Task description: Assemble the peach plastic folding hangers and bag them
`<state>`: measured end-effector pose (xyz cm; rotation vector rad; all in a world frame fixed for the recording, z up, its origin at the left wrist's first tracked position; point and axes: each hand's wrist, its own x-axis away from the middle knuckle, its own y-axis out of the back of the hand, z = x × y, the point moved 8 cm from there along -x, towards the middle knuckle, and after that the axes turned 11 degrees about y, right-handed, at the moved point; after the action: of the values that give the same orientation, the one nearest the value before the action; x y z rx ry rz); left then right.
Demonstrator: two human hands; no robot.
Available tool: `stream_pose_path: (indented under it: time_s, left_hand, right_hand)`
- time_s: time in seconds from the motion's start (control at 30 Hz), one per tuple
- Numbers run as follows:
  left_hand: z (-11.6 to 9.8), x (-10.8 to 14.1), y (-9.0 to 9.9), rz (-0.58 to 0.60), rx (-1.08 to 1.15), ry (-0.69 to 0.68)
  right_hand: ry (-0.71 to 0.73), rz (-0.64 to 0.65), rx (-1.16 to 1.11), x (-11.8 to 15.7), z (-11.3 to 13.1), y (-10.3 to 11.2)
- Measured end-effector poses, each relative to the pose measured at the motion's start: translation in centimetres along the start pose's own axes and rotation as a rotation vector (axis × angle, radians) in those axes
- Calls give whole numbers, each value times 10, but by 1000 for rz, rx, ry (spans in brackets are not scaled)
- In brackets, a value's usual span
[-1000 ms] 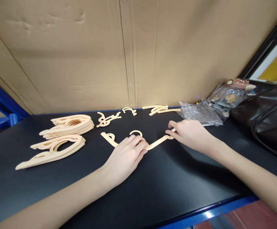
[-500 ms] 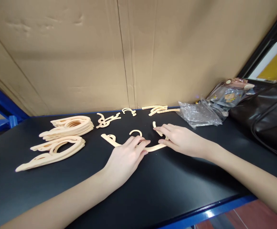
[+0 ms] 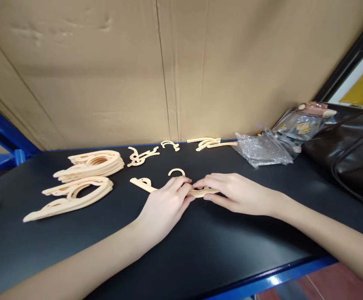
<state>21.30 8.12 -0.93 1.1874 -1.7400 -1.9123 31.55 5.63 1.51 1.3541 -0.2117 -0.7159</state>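
A cream folding clothes hanger (image 3: 142, 184) lies low over the black table, its curved hook (image 3: 177, 171) pointing away from me. My left hand (image 3: 167, 202) is closed around its middle, just below the hook. Fingers and thumb of my right hand (image 3: 231, 191) pinch the hanger's right arm, close beside the left fingertips. The left arm with its small loop sticks out past my left hand. Part of the hanger's middle and right end is hidden beneath my hands.
Two stacks of folded hangers, a nearer stack (image 3: 71, 200) and a farther one (image 3: 90, 166), stand at left. Along the cardboard wall lie loose hanger pieces (image 3: 142, 156), hooks (image 3: 170, 145) and straight bars (image 3: 208, 143). Right are a clear plastic bag (image 3: 263, 150) and a dark bag (image 3: 350, 154).
The hanger's right arm, raised before, has swung down to the left under my right hand. My right hand has moved left and closer to my left hand, which stays on the middle.
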Motion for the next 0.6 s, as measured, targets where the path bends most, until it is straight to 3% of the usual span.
stream_pose_path:
  time_s: [0.1, 0.3, 0.6]
  left_hand:
    - [-2, -1, 2, 6, 15, -18]
    - [-3, -3, 1, 48, 34, -20]
    - [-2, -5, 2, 88, 171, 6]
  right_hand:
    - [-53, -52, 19, 1, -6, 7]
    - [-277, -143, 287, 13, -36, 29]
    - [-386, 30, 310, 17, -46, 19]
